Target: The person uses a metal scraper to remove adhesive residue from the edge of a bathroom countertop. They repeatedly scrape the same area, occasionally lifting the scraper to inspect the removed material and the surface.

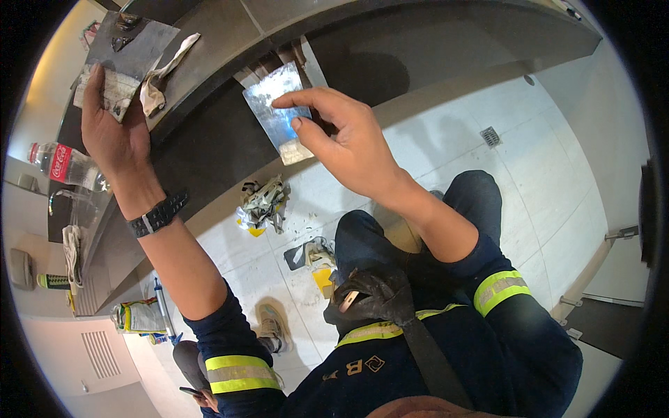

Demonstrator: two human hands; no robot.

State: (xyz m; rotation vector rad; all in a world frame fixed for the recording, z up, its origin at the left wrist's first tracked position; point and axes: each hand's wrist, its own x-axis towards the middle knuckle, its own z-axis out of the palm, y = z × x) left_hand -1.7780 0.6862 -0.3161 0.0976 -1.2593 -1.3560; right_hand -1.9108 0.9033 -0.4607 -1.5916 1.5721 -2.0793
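Head view: bottle (61,163) left of the hands (118,143) (352,143); scraps (265,204) on floor (543,157).

Between our left hand (118,146) and right hand (348,139), we have an open gap before the dark counter (209,118). Past our left fingers, a broad scraper (150,45) and a rag (153,90) obstruct the countertop; a plastic bottle (70,166) bars the way outward. A metal plate (268,108) blocks us behind our right fingers. Rightward, above the tiled floor (536,160), we can pass; downward, our knees (477,195) and a crumpled heap (263,202) take up room.
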